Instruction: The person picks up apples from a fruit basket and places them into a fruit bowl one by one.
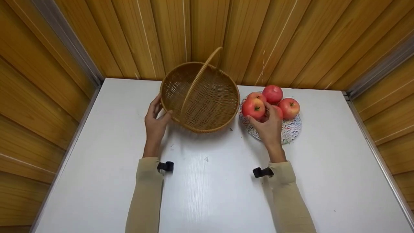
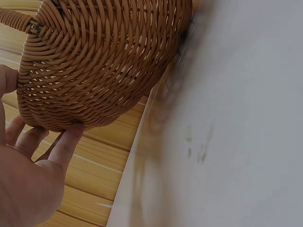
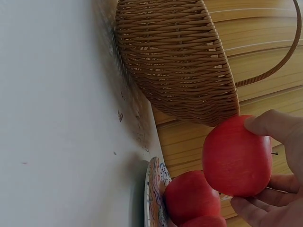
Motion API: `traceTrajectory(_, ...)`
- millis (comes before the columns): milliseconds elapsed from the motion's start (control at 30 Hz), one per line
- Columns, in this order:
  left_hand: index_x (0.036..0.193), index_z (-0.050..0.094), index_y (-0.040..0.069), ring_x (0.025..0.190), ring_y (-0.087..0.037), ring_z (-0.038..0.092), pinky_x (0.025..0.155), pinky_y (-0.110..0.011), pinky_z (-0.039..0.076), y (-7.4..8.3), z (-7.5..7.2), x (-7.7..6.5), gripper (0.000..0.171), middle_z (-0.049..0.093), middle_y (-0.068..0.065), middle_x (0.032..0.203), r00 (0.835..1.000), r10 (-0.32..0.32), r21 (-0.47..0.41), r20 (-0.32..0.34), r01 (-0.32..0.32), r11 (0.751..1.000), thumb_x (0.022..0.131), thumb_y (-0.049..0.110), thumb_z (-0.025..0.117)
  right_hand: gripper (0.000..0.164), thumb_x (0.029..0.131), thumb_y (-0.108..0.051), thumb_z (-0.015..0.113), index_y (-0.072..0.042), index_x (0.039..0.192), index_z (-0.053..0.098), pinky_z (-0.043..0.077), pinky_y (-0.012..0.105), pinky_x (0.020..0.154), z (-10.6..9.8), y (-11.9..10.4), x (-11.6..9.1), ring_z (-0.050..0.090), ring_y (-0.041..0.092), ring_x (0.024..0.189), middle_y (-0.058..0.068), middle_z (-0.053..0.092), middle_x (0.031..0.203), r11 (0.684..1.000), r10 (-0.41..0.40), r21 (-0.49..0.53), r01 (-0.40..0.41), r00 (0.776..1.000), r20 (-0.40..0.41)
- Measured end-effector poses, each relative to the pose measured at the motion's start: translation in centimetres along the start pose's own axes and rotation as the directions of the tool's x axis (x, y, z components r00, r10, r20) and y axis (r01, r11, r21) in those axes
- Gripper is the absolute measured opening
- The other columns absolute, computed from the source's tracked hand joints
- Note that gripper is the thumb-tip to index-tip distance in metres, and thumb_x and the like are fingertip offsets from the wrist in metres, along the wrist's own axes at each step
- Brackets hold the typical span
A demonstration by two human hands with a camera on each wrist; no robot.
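Note:
A round wicker basket with an arched handle stands at the back middle of the table, its inside bare. My left hand grips its left rim, thumb on the near edge and fingers around the outer wall, as the woven side in the left wrist view shows. With my right hand I hold a red apple between thumb and fingers. In the right wrist view this held apple is raised above the plate. Several other apples rest on the patterned plate, partly hidden by the hand.
The white table backs onto a wood-plank wall, with similar panels at both sides. Metal rails run along the table's side edges. A black strap mount sits at each wrist.

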State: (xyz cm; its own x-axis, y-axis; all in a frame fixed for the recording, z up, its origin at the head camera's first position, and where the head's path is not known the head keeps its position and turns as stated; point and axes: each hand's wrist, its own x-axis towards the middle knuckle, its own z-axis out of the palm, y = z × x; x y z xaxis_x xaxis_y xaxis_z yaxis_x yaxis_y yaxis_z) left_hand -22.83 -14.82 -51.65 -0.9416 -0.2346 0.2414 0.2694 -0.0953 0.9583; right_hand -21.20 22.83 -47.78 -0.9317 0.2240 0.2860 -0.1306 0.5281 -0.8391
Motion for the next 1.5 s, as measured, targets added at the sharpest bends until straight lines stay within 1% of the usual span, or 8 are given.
traceTrajectory(167, 0.157, 0.054, 0.02, 0.143, -0.02, 0.049, 0.107, -0.045, 0.053, 0.0, 0.0, 0.0, 0.066, 0.056, 0.001, 0.155, 1.0, 0.002, 0.003, 0.0, -0.002, 1.0, 0.097, 0.003, 0.073, 0.078, 0.084, -0.012, 0.091, 0.006, 0.15, 0.052, 0.047, 0.045, 0.112, 0.3, 0.4, -0.3, 0.058, 0.032, 0.127, 0.022, 0.06, 0.14, 0.999, 0.003, -0.037, -0.003, 1.0, 0.007)
traceTrajectory(400, 0.158, 0.052, 0.017, 0.144, -0.022, 0.047, 0.109, -0.044, 0.051, -0.1, 0.0, 0.1, 0.065, 0.053, -0.001, 0.157, 1.0, 0.012, 0.005, 0.011, -0.012, 1.0, 0.097, 0.001, 0.071, 0.076, 0.083, -0.017, 0.092, 0.006, 0.146, 0.056, 0.045, 0.048, 0.112, 0.6, 1.0, -0.5, 0.058, 0.035, 0.128, 0.023, 0.063, 0.139, 0.995, -0.004, -0.102, 0.004, 1.0, 0.002)
traceTrajectory(600, 0.158, 0.051, 0.016, 0.145, -0.022, 0.047, 0.11, -0.045, 0.05, 0.0, -0.1, 0.1, 0.065, 0.053, -0.002, 0.158, 1.0, 0.002, 0.011, 0.015, -0.002, 1.0, 0.098, 0.005, 0.071, 0.077, 0.085, -0.021, 0.091, 0.004, 0.148, 0.055, 0.042, 0.051, 0.115, 0.8, 1.3, -0.6, 0.056, 0.035, 0.131, 0.022, 0.062, 0.142, 0.989, 0.032, -0.145, -0.029, 0.999, 0.016)
traceTrajectory(1033, 0.159, 0.05, 0.017, 0.146, -0.023, 0.045, 0.111, -0.047, 0.05, 0.2, -0.1, 0.0, 0.069, 0.051, -0.003, 0.159, 1.0, -0.015, 0.01, 0.006, 0.015, 1.0, 0.096, 0.004, 0.072, 0.074, 0.083, -0.017, 0.091, 0.006, 0.145, 0.057, 0.04, 0.052, 0.117, 1.5, 1.7, -0.8, 0.056, 0.037, 0.133, 0.024, 0.062, 0.142, 0.987, 0.033, -0.157, -0.029, 0.999, 0.025)
traceTrajectory(1167, 0.16, 0.048, 0.013, 0.148, -0.025, 0.044, 0.112, -0.047, 0.049, 0.1, 0.0, 0.1, 0.07, 0.049, -0.006, 0.161, 1.0, -0.028, 0.001, -0.001, 0.028, 1.0, 0.095, 0.0, 0.071, 0.073, 0.083, -0.016, 0.09, 0.006, 0.144, 0.057, 0.04, 0.052, 0.117, 1.6, 1.8, -0.8, 0.057, 0.037, 0.132, 0.025, 0.063, 0.141, 0.985, 0.039, -0.166, -0.034, 0.999, 0.025)
traceTrajectory(1233, 0.16, 0.047, 0.01, 0.148, -0.027, 0.044, 0.112, -0.047, 0.049, 0.4, 0.1, 0.0, 0.07, 0.049, -0.008, 0.161, 1.0, -0.029, -0.002, 0.0, 0.029, 1.0, 0.096, -0.001, 0.071, 0.072, 0.084, -0.017, 0.089, 0.006, 0.145, 0.057, 0.04, 0.052, 0.117, 1.7, 1.8, -0.8, 0.057, 0.037, 0.131, 0.025, 0.062, 0.141, 0.984, 0.046, -0.174, -0.041, 0.998, 0.03)
traceTrajectory(1333, 0.16, 0.047, 0.007, 0.147, -0.029, 0.044, 0.111, -0.047, 0.05, 1.5, 0.3, -0.3, 0.069, 0.05, -0.011, 0.16, 1.0, -0.023, -0.01, 0.008, 0.024, 1.0, 0.096, -0.003, 0.07, 0.073, 0.086, -0.017, 0.089, 0.007, 0.145, 0.056, 0.04, 0.052, 0.118, 1.8, 1.7, -0.8, 0.057, 0.038, 0.13, 0.026, 0.062, 0.142, 0.981, 0.052, -0.187, -0.045, 0.998, 0.031)
traceTrajectory(1500, 0.159, 0.047, 0.006, 0.147, -0.031, 0.044, 0.11, -0.047, 0.051, 2.8, 0.6, -0.8, 0.068, 0.05, -0.012, 0.16, 1.0, -0.02, -0.007, 0.017, 0.021, 1.0, 0.096, -0.002, 0.069, 0.074, 0.087, -0.019, 0.089, 0.007, 0.147, 0.054, 0.04, 0.053, 0.118, 2.0, 1.5, -0.9, 0.058, 0.039, 0.131, 0.027, 0.061, 0.142, 0.973, 0.064, -0.223, -0.058, 0.998, 0.02)
